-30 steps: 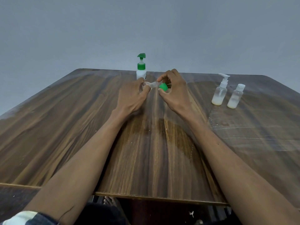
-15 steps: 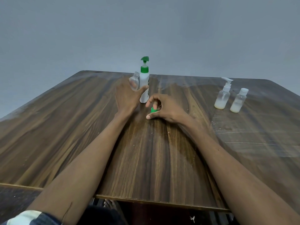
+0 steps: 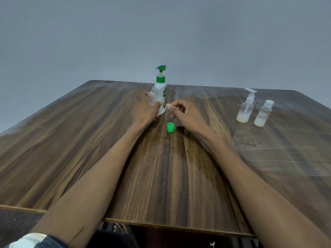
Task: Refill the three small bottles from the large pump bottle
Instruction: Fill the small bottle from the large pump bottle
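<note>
Your left hand holds a small clear bottle with no cap on. Your fingers curl round it, and it stands nearly straight up, its open neck at the top. It sits right against the left side of the big pump bottle, and it looks empty.

The big pump bottle stands tall on the bench, with its green pump head at the very top. Which way the spout points is hard to tell from here.

Your right hand is just right of the big pump bottle, very near its lower part but not touching it. It holds nothing. Its fingers are loosely curled and the thumb points at the bottle.

The green cap stands on the bench in front of the big pump bottle, closer to you, between your two hands.

Far to the right of the big pump bottle stand two more small bottles, side by side. One has a white pump top and one has a white flat cap. Both have some pale liquid at the bottom and both are closed.

Here is what matters most, I think. The pump head is high above the small bottle's open neck. Your right hand is the free one and the nearer one, so it would be the one to press. The neck likely needs to come up under the spout, or the liquid may miss and land on the bench.
</note>
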